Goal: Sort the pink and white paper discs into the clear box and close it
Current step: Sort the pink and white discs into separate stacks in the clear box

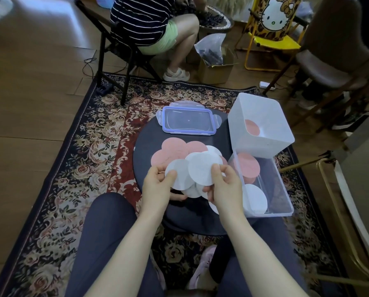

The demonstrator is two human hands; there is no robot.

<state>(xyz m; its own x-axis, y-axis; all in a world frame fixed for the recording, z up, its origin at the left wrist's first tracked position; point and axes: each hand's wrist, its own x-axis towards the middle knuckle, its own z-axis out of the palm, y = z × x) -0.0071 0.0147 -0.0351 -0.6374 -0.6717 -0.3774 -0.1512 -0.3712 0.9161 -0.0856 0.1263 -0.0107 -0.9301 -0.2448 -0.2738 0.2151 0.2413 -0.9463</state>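
Both hands hold white paper discs above the near edge of a small round dark table (149, 133): the left hand (157, 187) pinches one white disc (182, 176) with its thumb on top and fingers curled beneath, and the right hand (225, 185) pinches a second white disc (201, 168) the same way, the two discs overlapping, with more white discs fanned under them. Behind these, a loose pile of pink discs (172, 148) lies spread on the table. To the right, touching the table's edge, sits the clear box (283, 202), open, with a pink stack (246, 166) at its far end and a white stack (255, 200) at its near end. A white tub (262, 144) leans tilted on the box's far end, one pink disc (252, 127) inside it. The blue-rimmed clear lid (188, 122) lies flat at the table's far side. A flowered rug (83, 168) covers the floor beneath
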